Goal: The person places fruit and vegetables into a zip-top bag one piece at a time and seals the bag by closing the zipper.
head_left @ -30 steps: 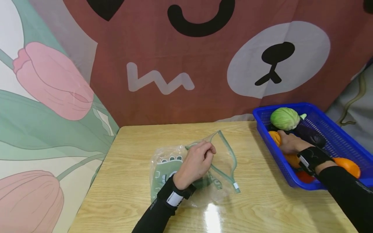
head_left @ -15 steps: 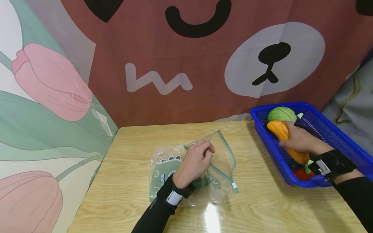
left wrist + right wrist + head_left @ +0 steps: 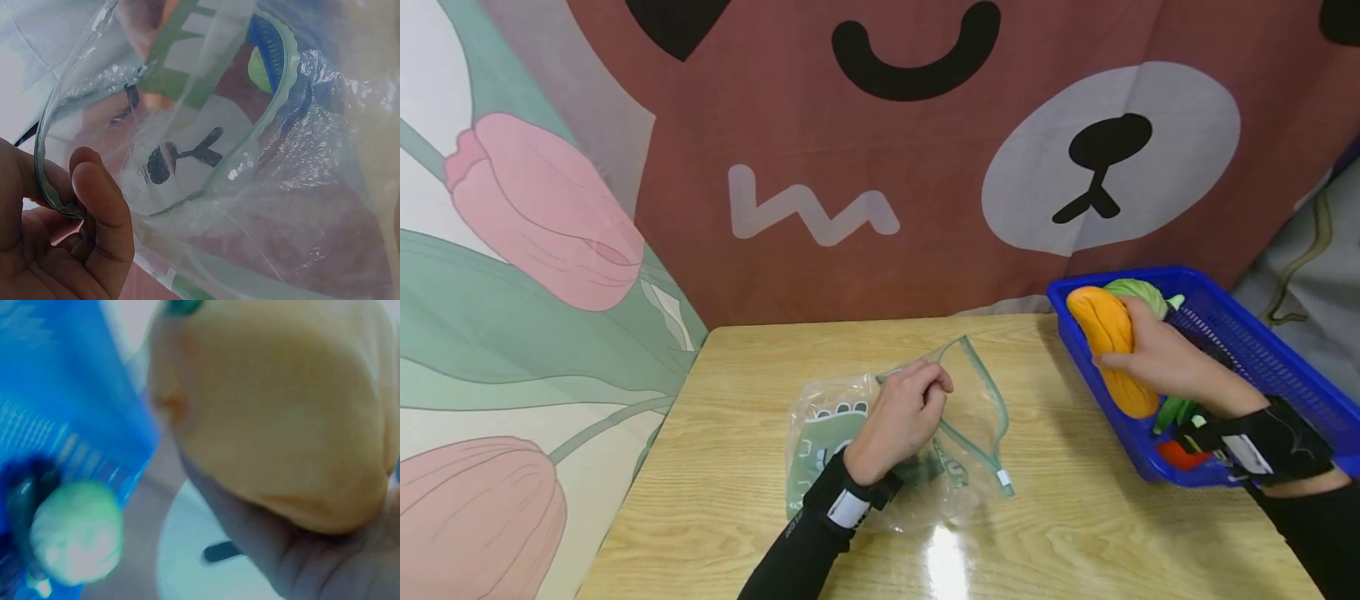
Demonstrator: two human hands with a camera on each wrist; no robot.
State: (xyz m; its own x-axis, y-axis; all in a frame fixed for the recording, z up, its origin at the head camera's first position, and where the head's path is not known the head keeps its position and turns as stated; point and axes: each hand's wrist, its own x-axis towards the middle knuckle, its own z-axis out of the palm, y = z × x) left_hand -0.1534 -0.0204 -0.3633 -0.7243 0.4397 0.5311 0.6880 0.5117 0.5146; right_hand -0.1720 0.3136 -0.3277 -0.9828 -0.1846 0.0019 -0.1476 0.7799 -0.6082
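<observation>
My left hand (image 3: 898,423) pinches the green-edged rim of a clear zip bag (image 3: 981,417) on the table. In the left wrist view, the bag's mouth (image 3: 281,94) gapes wide and its rim runs between thumb and fingers. My right hand (image 3: 1165,350) grips a long, grooved, yellow-orange fruit-like piece (image 3: 1108,342), held over the left side of the blue basket (image 3: 1296,367). Up close in the right wrist view, the piece (image 3: 281,412) looks smooth and rounded, with a green bit at its top. A green cabbage (image 3: 1138,290) lies partly hidden behind it.
Inside the basket, a red piece (image 3: 1182,455) and a green one (image 3: 1172,412) show below my right hand. The wooden table (image 3: 715,467) meets a printed cloth (image 3: 820,283) at its back edge.
My right hand has taken the yellow-orange piece out from among the produce and raised it, uncovering green and red pieces. My left hand stays at the bag's rim.
</observation>
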